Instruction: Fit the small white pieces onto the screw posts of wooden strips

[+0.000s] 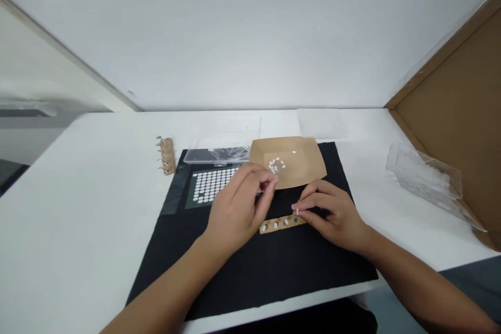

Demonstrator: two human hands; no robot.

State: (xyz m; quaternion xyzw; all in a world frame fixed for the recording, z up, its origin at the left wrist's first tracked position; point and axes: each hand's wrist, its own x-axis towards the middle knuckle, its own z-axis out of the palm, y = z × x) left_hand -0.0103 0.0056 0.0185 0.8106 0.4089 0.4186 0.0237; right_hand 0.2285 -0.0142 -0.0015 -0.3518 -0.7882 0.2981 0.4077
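Observation:
My left hand is closed in a pinch at the front edge of a brown paper tray; whatever its fingertips hold is too small to make out. Small white oval pieces lie inside that tray. Between the thumb and fingers of my right hand is a tiny white piece. Just below it, a tan strip lies on the black mat, with several white-topped pieces set in a row along it. The right fingers partly cover the strip's right end.
On the black mat, left of the tray, lies a sheet of white dots. Behind it is a clear plastic case. Another tan strip with metal pieces sits at the left. Clear boxes stand right, beside a cardboard panel.

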